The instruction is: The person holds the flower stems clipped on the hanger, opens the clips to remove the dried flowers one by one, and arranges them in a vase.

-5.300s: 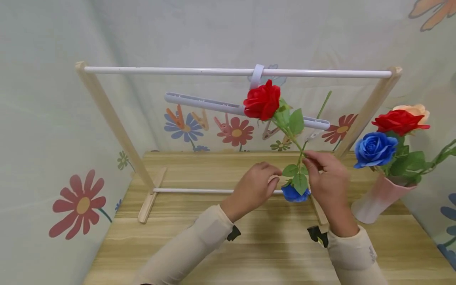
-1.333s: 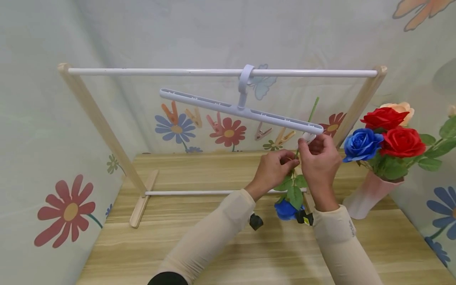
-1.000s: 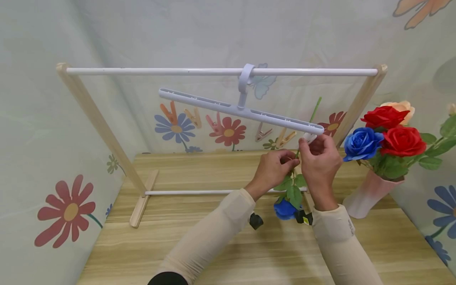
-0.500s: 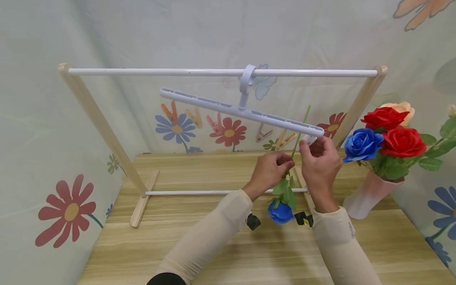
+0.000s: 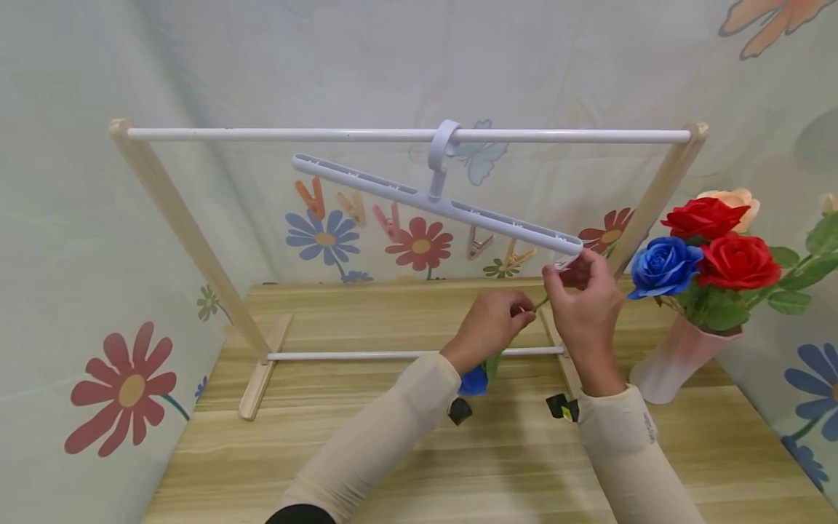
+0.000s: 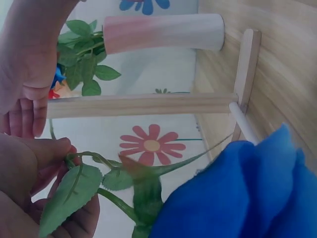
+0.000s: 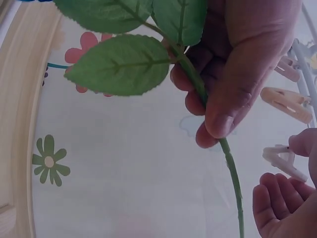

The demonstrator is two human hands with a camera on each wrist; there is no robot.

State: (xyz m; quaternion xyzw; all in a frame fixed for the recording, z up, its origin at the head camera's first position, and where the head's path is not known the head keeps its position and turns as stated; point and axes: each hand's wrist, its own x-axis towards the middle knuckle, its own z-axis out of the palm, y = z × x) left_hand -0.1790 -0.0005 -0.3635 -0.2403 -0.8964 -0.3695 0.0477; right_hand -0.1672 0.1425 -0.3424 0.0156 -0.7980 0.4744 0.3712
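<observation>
Just below the hanger's (image 5: pixel 435 202) right end, your left hand (image 5: pixel 487 327) pinches the blue rose's (image 5: pixel 473 380) stem, bloom hanging downward, while your right hand (image 5: pixel 585 306) pinches the white clip (image 5: pixel 564 260) there; the stem looks not yet clipped.

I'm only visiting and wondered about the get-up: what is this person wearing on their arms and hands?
Both arms are covered by long, smooth cream-beige sleeves: the left sleeve and the right sleeve, which bears a small grey mark near the cuff. The left hand and right hand are bare, with no gloves. A small black device sits under the left wrist and another black device, flecked with yellow, under the right.
</observation>
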